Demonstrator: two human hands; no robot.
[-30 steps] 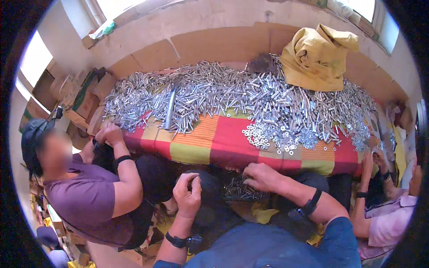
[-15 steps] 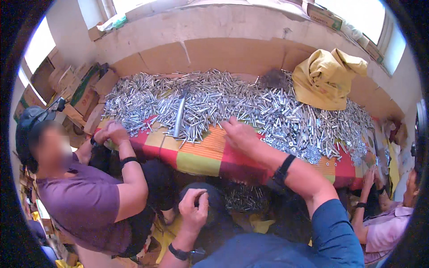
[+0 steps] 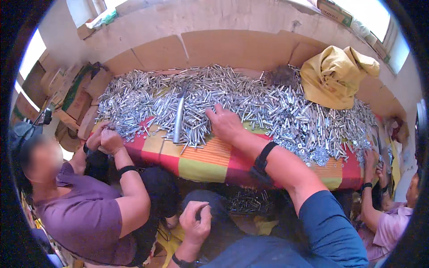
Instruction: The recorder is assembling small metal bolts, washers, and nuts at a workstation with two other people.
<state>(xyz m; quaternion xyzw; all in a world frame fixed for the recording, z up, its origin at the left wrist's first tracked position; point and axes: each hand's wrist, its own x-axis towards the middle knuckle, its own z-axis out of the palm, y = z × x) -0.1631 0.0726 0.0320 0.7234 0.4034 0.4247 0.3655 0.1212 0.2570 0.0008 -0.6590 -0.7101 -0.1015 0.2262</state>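
My right hand (image 3: 225, 125) reaches over the front of a big heap of metal pins or bolts (image 3: 250, 94). Its fingers are stretched forward and apart, with the tips at the pieces. Nearer to me and lower, my left hand (image 3: 195, 222) is held above my lap, fingers curled in toward the thumb. Whatever may be inside that grip is hidden. Small washers or nuts (image 3: 315, 154) lie along the heap's front edge, right of my right hand. A pale metal tube-like tool (image 3: 178, 120) rests on the pins to its left.
A checkered cloth (image 3: 203, 169) covers the table's front. A yellow cloth bag (image 3: 333, 78) sits on the heap at back right. Co-workers sit at left (image 3: 85, 210) and right (image 3: 380, 221), hands by the table. More metal pieces (image 3: 248, 201) lie below the table edge.
My right hand has moved left and farther onto the heap, its fingers more spread. My left hand stays curled near the same place. The view has shifted slightly.
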